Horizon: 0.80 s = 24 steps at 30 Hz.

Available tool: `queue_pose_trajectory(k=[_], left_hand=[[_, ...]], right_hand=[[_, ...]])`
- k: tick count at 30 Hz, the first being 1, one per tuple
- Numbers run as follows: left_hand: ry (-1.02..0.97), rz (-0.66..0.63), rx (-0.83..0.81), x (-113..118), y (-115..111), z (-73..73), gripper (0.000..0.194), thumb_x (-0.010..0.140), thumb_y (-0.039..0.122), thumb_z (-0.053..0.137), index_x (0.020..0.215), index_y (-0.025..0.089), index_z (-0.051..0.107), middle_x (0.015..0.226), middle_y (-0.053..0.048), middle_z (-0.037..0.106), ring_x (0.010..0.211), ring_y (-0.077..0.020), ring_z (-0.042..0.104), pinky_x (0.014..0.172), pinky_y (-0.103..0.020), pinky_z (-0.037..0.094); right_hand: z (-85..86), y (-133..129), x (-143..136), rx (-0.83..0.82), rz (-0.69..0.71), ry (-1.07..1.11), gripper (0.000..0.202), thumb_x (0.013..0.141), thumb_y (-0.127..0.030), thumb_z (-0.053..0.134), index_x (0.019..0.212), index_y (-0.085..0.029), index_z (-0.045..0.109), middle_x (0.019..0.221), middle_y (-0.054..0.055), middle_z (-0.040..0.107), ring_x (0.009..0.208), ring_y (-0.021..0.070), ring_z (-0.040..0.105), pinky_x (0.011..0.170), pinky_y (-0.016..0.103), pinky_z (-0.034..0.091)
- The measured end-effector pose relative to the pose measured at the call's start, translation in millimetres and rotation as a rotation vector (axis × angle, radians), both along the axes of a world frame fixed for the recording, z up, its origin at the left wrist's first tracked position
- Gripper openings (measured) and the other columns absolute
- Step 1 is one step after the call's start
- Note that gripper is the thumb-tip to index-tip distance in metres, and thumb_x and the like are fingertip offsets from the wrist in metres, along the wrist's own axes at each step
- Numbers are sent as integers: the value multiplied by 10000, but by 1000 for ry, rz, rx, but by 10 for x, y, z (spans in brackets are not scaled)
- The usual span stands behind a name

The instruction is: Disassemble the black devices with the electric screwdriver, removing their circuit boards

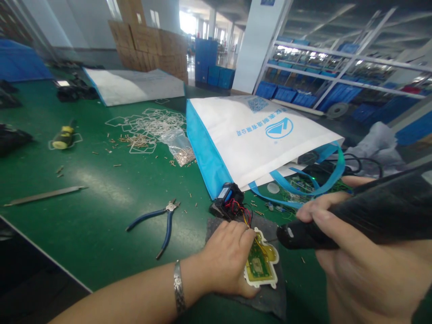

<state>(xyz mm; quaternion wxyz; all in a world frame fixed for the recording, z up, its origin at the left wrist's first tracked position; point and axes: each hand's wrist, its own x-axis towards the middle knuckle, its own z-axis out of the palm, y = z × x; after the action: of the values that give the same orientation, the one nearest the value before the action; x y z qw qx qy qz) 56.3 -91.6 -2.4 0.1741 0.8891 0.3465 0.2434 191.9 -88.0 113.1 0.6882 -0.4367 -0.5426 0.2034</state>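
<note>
My left hand (pixel 227 256), with a metal bracelet at the wrist, grips the near-left side of a green circuit board (pixel 259 265) in a white-edged housing. The board lies on a dark grey cloth (pixel 273 303). Thin coloured wires (pixel 240 208) run from it to a black module (pixel 227 198) just beyond. My right hand (pixel 357 243) is wrapped round a black electric screwdriver (pixel 378 216). Its thin bit points left at the board's upper right edge; whether it touches is unclear.
Blue-handled cutters (pixel 167 220) lie left of the board, a flat metal tool (pixel 47 195) and a yellow screwdriver (pixel 64 137) farther left. Small brass pieces (pixel 137 141), white gaskets (pixel 158 120) and a plastic bag (pixel 180 148) lie beyond. A white-and-blue bag (pixel 256 139) stands behind the board.
</note>
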Motion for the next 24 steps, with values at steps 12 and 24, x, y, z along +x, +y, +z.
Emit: queue_pose_trajectory(k=[12,24], left_hand=[[-7,-5,-34,2,24,27,701,562,508,599,1110,113,412,1029,-124,505,943,-275,462,836,-418,368],[-117,17,-139,60,42,36,662,492,448,647,1042,152,426,987,-103,495,901,-261,469,790,-398,401]], right_hand=[[-40,33,10,-5,-24,-22,340,658,-134,693,955,-168,531,674,16,531,563,193,517,574,328,433],[-84,225,108,10,-19,107,322,582,-120,690,845,-144,507,598,3,527,483,180,503,506,290,441]])
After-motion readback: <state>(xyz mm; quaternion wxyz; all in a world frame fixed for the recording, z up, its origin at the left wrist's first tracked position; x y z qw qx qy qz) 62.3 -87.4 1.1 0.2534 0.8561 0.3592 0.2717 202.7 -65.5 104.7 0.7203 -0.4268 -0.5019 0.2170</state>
